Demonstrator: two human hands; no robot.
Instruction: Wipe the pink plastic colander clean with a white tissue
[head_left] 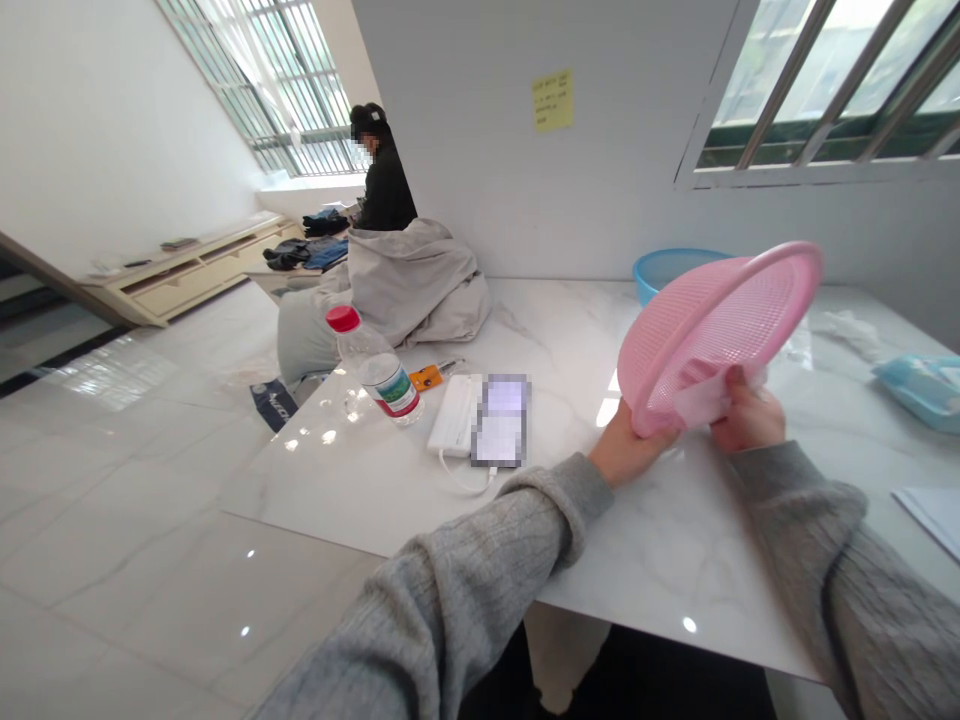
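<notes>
Marbled tabletop [660, 560]: our left fingers [651, 442] grip pink basket [675, 320], right fingers [735, 382] pinch wipe [701, 402] (thin-looking); tugging could tear it.

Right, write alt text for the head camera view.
A left hand holds a tilted pink mesh basket over a marbled table; the right hand grips a thin pale sheet at its rim. A blue basket sits behind; a red-capped bottle and phone are to the left.

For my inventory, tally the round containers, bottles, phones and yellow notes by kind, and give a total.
Round containers: 2 (pink basket, blue one)
Bottle: 1
Phone: 1
Yellow note: 1
Total: 5
</notes>
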